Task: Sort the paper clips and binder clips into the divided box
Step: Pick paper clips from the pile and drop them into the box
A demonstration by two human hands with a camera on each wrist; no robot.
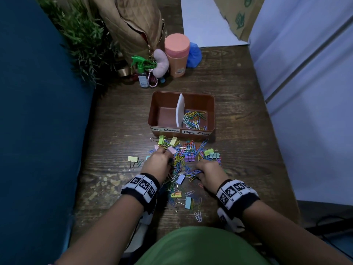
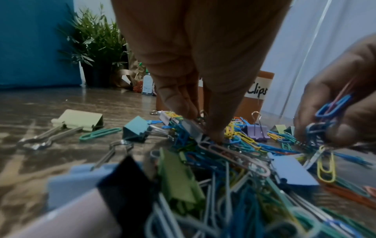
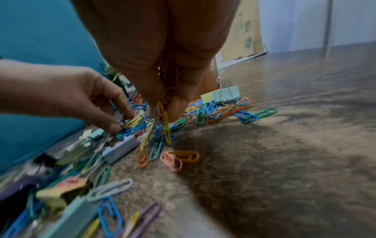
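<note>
Both my hands are down in the mixed pile [image 1: 181, 161] of coloured paper clips and binder clips on the wooden table [image 1: 238, 131]. My right hand [image 1: 208, 174] has its fingers curled round a bunch of paper clips [image 2: 325, 122], mostly blue with a yellow one dangling below; the right wrist view shows the same bunch [image 3: 160, 119] hanging from the fingertips just above the table. My left hand [image 1: 158, 163] reaches into the far left side of the pile, fingertips [image 2: 215, 136] pointed down onto the clips beside a pink binder clip [image 1: 172, 149]; I cannot tell whether it is pinching one or only touching.

The brown divided box [image 1: 210, 104] stands just beyond the pile, a white divider [image 1: 180, 109] upright across its middle. Its right compartment holds a heap of paper clips [image 1: 193, 118]; in the left one only bare floor shows. Two handwritten white labels [image 1: 165, 129] run along the near wall.

A pale yellow binder clip [image 1: 132, 159] lies apart at the left of the pile, a purple one [image 1: 189, 158] sits between my hands, and a light blue one [image 1: 188, 202] lies nearer my body.

At the far end of the table stand a pink canister [image 1: 177, 54], a small green spray bottle [image 1: 141, 69] and a leafy plant [image 1: 80, 39].
</note>
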